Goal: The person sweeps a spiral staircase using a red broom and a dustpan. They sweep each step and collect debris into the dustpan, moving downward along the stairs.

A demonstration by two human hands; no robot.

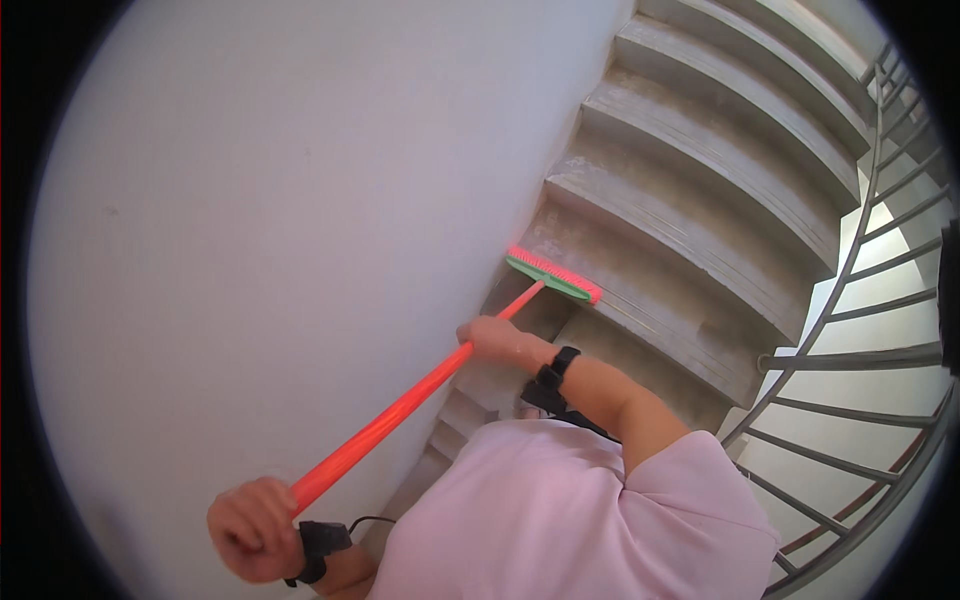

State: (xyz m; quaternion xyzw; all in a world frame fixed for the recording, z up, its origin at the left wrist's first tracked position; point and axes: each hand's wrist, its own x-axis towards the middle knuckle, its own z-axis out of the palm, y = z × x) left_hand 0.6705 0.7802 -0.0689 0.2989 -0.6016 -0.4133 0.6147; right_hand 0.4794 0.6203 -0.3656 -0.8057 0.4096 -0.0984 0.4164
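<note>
A push broom with an orange-red handle (pixel 390 416) runs slantwise from lower left towards the steps. Around its end my left hand (pixel 255 529) is closed, close to the white wall. Farther down the handle my right hand (pixel 499 341) grips it, nearer the brush. The green brush head (pixel 547 277) has pink bristles (pixel 559 271), which are against a concrete step (pixel 637 292) in the corner by the wall. Whether the bristles press on the tread is too small to tell. Both wrists wear black straps with small devices.
The white wall (pixel 300 187) rises along the left side of the stairs. Several concrete steps (pixel 705 150) climb beyond the broom, and lower steps (pixel 461 416) show beside my body. A grey metal railing (pixel 847 277) curves along the right. A black cable (pixel 371 519) hangs near my left wrist.
</note>
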